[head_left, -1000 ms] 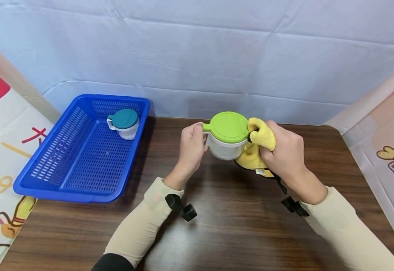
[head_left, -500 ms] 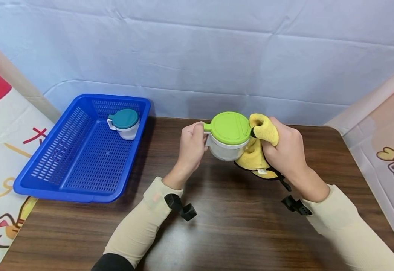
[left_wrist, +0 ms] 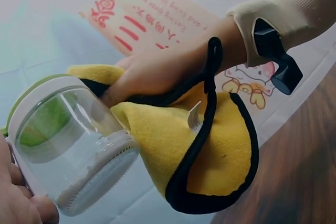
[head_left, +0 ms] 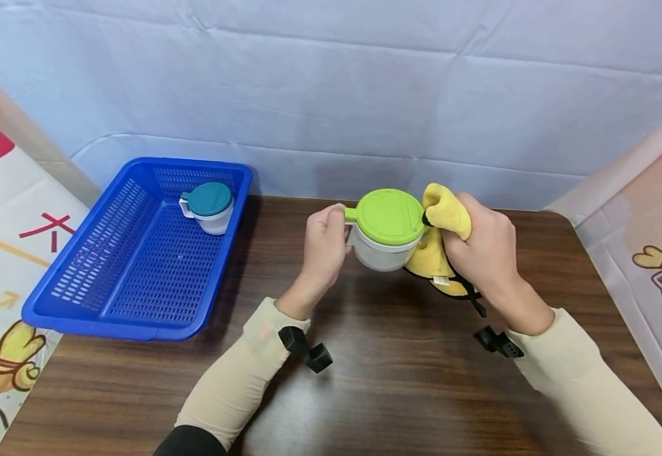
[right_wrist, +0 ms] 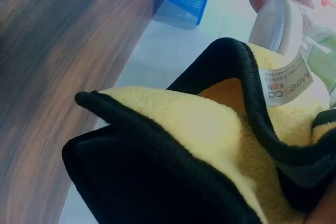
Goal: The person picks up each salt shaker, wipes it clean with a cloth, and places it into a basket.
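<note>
My left hand [head_left: 325, 247] grips the white handle of a clear seasoning jar [head_left: 381, 258] with a lime-green lid [head_left: 390, 216], held up above the table. In my right hand [head_left: 483, 244] is a bunched yellow cloth [head_left: 430, 256] with black edging, which meets the right side of the jar. The left wrist view shows the transparent jar wall [left_wrist: 79, 124] tilted, with the cloth [left_wrist: 157, 135] against it and a loop of black trim hanging down. A white label [right_wrist: 286, 82] on the cloth shows in the right wrist view. Cloth hides part of my right fingers.
A blue plastic basket [head_left: 137, 332] stands on the left of the brown wooden table [head_left: 399, 380]. Inside its far right corner sits a second jar with a teal lid [head_left: 210, 199]. A pale cloth backdrop [head_left: 331, 95] rises behind the table.
The cloth and my right hand have shifted slightly to the right along the jar's side. The jar, still in my left hand, has moved a little to the right.
</note>
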A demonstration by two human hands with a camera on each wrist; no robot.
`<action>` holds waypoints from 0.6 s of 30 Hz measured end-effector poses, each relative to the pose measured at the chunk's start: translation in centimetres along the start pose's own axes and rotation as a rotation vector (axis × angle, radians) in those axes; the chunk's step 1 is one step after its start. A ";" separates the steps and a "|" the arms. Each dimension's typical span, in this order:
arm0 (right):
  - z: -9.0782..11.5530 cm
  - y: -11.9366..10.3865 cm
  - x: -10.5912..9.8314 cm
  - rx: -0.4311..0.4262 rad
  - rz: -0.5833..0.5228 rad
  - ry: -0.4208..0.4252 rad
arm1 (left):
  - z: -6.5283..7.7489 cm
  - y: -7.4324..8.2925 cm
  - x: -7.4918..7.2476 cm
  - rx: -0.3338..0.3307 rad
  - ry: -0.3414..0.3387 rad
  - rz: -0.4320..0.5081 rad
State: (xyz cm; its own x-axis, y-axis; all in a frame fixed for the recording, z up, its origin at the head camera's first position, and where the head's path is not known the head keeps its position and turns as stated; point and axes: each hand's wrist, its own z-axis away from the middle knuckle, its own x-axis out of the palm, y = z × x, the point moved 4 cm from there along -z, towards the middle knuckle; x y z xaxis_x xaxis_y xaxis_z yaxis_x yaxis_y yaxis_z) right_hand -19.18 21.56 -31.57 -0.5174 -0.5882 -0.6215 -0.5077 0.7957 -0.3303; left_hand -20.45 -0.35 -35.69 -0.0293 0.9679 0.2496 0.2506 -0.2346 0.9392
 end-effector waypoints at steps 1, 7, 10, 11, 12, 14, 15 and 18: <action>0.0 0.0 0.0 0.001 -0.001 0.003 | 0.0 0.0 0.0 0.003 0.000 0.005; -0.1 0.4 -0.1 0.008 -0.007 0.012 | -0.1 0.0 -0.3 -0.001 0.011 0.010; -0.1 0.5 -0.3 0.009 -0.010 0.014 | -0.2 0.1 -0.4 0.000 0.016 0.009; -0.1 0.5 -0.4 0.010 -0.012 0.017 | -0.3 0.1 -0.4 0.002 0.015 0.012; -0.1 0.5 -0.5 0.009 -0.013 0.019 | -0.3 0.1 -0.5 0.003 0.014 0.015; 0.0 0.5 -0.7 0.008 -0.014 0.024 | -0.4 0.1 -0.5 0.003 0.013 0.020; 0.0 0.4 -0.7 0.008 -0.015 0.027 | -0.4 0.0 -0.5 0.003 0.011 0.022; 0.1 0.3 -0.9 0.002 -0.012 0.029 | -0.5 0.0 -0.5 0.001 0.014 0.028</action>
State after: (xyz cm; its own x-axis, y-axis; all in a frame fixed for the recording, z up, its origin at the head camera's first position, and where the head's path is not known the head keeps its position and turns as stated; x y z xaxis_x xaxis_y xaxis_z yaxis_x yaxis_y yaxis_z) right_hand -18.77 22.39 -31.20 -0.5314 -0.6013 -0.5967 -0.5126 0.7891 -0.3386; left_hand -20.88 -0.91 -35.67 -0.0357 0.9597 0.2788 0.2523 -0.2613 0.9317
